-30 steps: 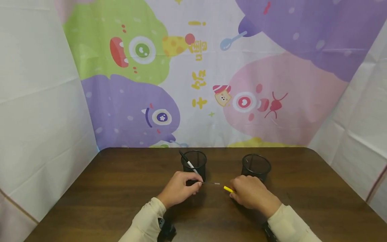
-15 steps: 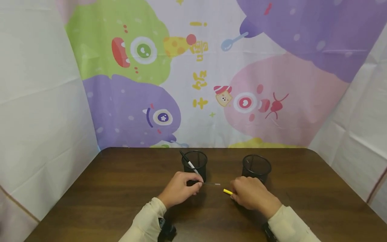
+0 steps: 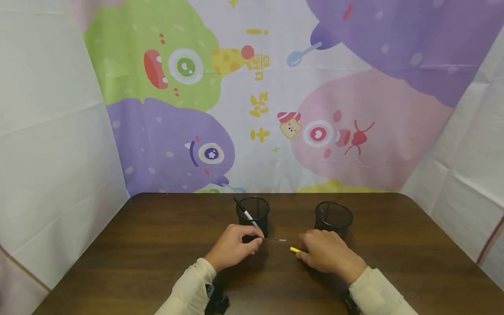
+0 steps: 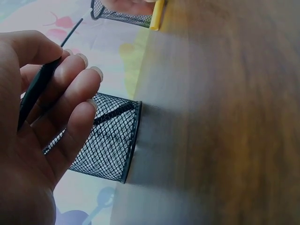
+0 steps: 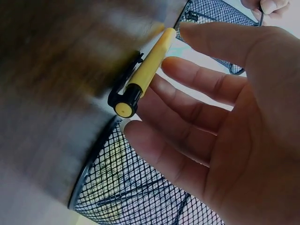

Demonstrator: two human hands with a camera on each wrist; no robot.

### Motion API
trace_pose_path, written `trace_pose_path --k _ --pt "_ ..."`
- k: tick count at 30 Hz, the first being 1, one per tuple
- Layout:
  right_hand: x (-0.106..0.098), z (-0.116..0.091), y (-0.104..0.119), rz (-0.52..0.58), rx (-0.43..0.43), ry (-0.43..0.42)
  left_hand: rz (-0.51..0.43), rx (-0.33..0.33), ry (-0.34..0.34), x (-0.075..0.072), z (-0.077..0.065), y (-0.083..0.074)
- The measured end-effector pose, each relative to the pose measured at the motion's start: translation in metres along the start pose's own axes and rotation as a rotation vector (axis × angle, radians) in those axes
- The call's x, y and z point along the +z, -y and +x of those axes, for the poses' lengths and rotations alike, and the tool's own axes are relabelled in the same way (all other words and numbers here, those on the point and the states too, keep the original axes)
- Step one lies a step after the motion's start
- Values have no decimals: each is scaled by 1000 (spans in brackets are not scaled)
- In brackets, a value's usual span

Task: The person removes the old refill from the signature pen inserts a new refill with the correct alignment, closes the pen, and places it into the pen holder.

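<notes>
My left hand (image 3: pixel 235 243) pinches the black front part of a pen (image 4: pixel 41 80) between thumb and fingers. A thin dark refill (image 3: pixel 274 239) with a pale end sticks out of it toward the right. With thumb and fingertips, my right hand (image 3: pixel 330 252) holds a yellow pen barrel (image 5: pixel 152 65), which carries a black clip (image 5: pixel 124 79). One end of the barrel points left, close to the refill's pale end, with a small gap between them. Behind the left hand, a black-and-white marker (image 3: pixel 248 213) leans in a black mesh pen cup (image 3: pixel 264 226).
A second black mesh cup (image 3: pixel 341 226) stands just behind the right hand. Both cups are on the brown wooden table (image 3: pixel 165 227). A printed cloth (image 3: pixel 260 170) hangs at the table's back edge, with white cloth (image 3: pixel 55 131) along the sides.
The yellow barrel's left end has dipped slightly toward the person, and the right thumb has shifted a little along it. The left hand and refill stay in place.
</notes>
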State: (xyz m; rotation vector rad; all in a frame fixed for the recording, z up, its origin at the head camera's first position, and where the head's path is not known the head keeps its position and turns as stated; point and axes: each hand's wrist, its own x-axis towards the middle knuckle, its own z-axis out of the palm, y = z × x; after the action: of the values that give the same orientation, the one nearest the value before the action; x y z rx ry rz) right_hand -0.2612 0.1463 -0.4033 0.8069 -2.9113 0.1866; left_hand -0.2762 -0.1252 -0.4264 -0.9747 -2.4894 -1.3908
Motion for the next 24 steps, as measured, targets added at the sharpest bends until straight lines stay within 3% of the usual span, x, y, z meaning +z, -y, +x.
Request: trace_pose_path --k 11,24 --pt "-1 2 1 -13 -66 -131 -11 6 -3 2 0 1" --pt "-2 4 6 -2 -119 -203 4 19 -8 1 1 1"
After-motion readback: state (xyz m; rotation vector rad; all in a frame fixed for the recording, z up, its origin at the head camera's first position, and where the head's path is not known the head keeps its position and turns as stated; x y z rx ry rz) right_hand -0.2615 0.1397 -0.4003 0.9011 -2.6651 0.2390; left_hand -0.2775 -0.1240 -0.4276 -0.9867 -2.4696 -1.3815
